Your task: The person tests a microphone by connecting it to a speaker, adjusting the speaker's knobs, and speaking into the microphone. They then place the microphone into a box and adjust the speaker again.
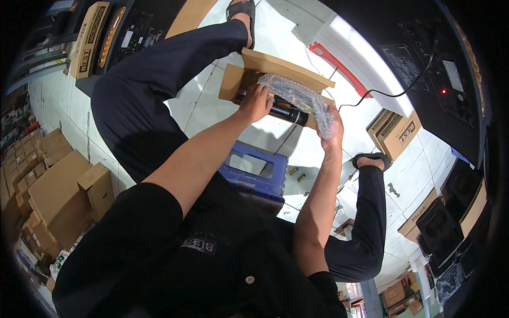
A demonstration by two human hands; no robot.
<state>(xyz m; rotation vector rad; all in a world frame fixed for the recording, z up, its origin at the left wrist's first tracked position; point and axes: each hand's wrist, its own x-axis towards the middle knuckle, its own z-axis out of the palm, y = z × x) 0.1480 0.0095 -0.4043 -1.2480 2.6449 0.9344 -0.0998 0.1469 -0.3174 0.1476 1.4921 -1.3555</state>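
An open brown cardboard box [229, 84] lies on the floor between my legs, its flaps folded out. A length of clear bubble wrap [297, 94] stretches across the top of it, bending down at its right end. Inside, below the wrap, a black cylindrical thing like a microphone handle [289, 112] shows partly. My left hand [256, 104] reaches over the box's near edge, fingers curled at the wrap's left end; its fingertips are partly hidden. At the other end, my right hand [333, 131] is closed round the hanging bubble wrap, beside the box's right side.
A blue plastic stool [254, 177] stands just in front of me, with two small batteries [298, 174] on the tiles beside it. Small cartons [393, 132] sit to the right near a black speaker [424, 69] with a cable. Stacked boxes [61, 185] fill the left.
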